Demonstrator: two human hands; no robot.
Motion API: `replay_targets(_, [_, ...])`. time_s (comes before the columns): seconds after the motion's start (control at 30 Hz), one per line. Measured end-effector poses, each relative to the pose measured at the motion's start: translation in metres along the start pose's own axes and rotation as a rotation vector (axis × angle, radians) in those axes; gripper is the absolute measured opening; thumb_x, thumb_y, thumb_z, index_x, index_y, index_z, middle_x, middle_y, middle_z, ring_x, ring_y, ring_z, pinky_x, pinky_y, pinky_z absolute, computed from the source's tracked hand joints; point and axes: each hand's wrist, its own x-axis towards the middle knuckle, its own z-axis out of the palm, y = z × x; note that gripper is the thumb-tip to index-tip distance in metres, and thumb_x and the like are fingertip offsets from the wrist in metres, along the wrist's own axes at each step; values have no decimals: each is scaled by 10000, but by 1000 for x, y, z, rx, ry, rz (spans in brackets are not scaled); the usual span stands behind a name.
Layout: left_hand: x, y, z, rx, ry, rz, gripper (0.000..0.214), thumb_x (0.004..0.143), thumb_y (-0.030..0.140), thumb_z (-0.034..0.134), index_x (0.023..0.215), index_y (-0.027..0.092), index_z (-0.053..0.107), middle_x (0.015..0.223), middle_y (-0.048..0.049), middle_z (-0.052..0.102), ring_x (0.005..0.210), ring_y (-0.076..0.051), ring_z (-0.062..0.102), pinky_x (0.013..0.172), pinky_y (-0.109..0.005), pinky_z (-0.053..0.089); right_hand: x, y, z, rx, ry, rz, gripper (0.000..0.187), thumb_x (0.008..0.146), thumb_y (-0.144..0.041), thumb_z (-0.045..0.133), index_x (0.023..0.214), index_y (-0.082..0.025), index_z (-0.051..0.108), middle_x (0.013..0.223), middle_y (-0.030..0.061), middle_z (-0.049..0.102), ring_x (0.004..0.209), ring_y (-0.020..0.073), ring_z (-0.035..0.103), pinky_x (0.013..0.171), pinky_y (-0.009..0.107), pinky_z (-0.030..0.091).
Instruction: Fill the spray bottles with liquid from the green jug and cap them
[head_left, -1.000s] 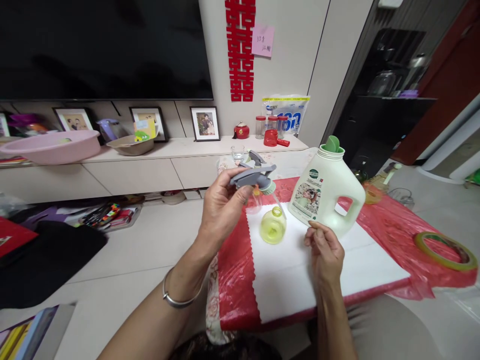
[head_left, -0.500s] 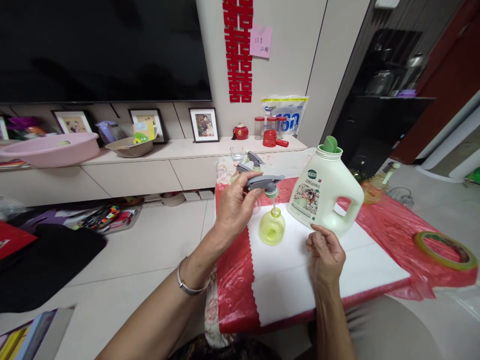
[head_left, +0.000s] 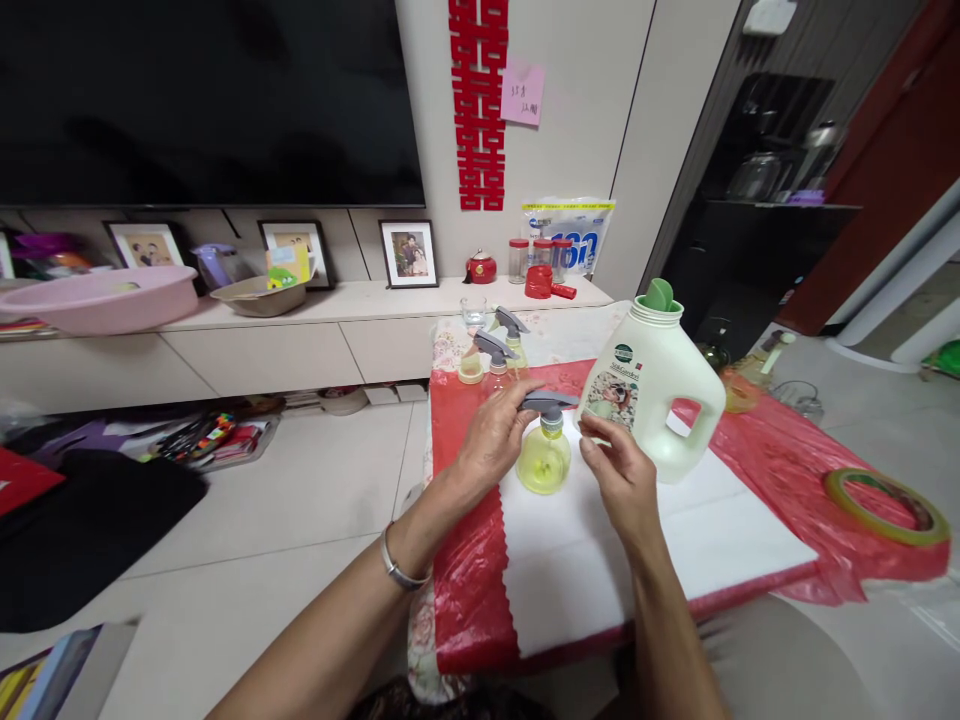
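Observation:
A small round yellow-green spray bottle [head_left: 543,462] stands on a white sheet on the table. A grey trigger sprayer head [head_left: 550,404] sits on its neck. My left hand [head_left: 495,437] is closed on the back of that sprayer head. My right hand [head_left: 616,474] reaches in from the right with its fingers curled, close beside the bottle; I cannot make out whether it touches it. A large pale green detergent jug [head_left: 654,374] with a green spout stands just behind my right hand.
Two more spray bottles [head_left: 501,350] and a small lid [head_left: 471,371] stand at the table's far end. A tape roll [head_left: 883,506] lies on the red plastic cover [head_left: 787,460] at right. A low cabinet [head_left: 300,340] runs along the wall, with clutter on the floor at left.
My left hand has lowered the sprayer head from mid-air onto the small bottle's neck. My right hand has moved up and left from the white sheet toward the bottle.

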Motion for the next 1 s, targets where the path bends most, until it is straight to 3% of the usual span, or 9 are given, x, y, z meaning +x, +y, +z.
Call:
replay_targets(0.17, [2,-3,-1,42,-57,21,415,923,187,516,1317,296,588,1173,-57,710,1044,-248,645,948,-421,494,28,2,13,-43,-226,-49,337,876,-465,665,1104,-222,714,1113,55,679,1036,212,611,902,351,474])
replay_targets(0.27, [-1,-4,0,-8,-12,-15,470,913,207,550,1374,302,539,1180,-57,697,1062,-250,632,956,-419,488,33,6,20,-43,-282,-69,327,872,-471,665,1064,-213,724,1066,45,691,1005,210,611,904,350,463])
replay_targets(0.33, [-10,-4,3,-97,143,-99,464,922,263,565,1382,283,510,1218,-68,663,1035,-235,630,939,-403,496,33,9,22,-34,-280,-71,322,880,-474,657,1045,-206,724,1045,46,691,980,204,611,895,344,462])
replay_targets(0.4, [-25,-6,10,-219,376,-242,382,955,328,524,1330,252,513,1269,-86,617,1010,-211,630,915,-380,507,31,12,23,-26,-263,-71,317,896,-477,640,1025,-199,720,1033,50,686,951,196,608,874,333,466])
replay_targets(0.47, [-45,-10,22,-309,514,-411,261,963,344,501,1189,227,560,1163,-75,642,986,-201,633,895,-361,514,29,13,23,-27,-246,-77,304,906,-468,633,1025,-199,714,1031,50,677,939,189,602,857,323,467])
replay_targets(0.57, [-71,-16,47,-323,459,-480,175,877,269,558,1034,207,604,1055,-66,654,978,-222,637,915,-396,519,30,11,23,-50,-240,-106,271,900,-439,649,1023,-205,712,1022,47,668,956,189,597,853,313,464])
replay_targets(0.63, [-79,-18,65,-274,429,-401,339,821,222,584,1160,202,584,1198,-99,632,1169,-267,594,1056,-472,455,32,8,24,-66,-243,-130,258,893,-422,662,1028,-208,711,1023,47,665,965,191,598,850,309,470])
replay_targets(0.77, [-72,-18,94,-203,355,-277,562,859,251,566,1405,198,445,1466,-163,505,1406,-314,444,1188,-550,321,31,3,25,-75,-243,-170,265,899,-405,658,1076,-212,698,1031,52,661,963,196,608,843,308,492])
replay_targets(1.0, [-63,-34,111,-192,416,-265,428,938,315,489,1355,218,500,1418,-158,565,1383,-320,480,1176,-574,352,19,6,25,-77,-205,-193,204,936,-341,618,1103,-232,661,1070,39,644,997,183,610,887,294,487])
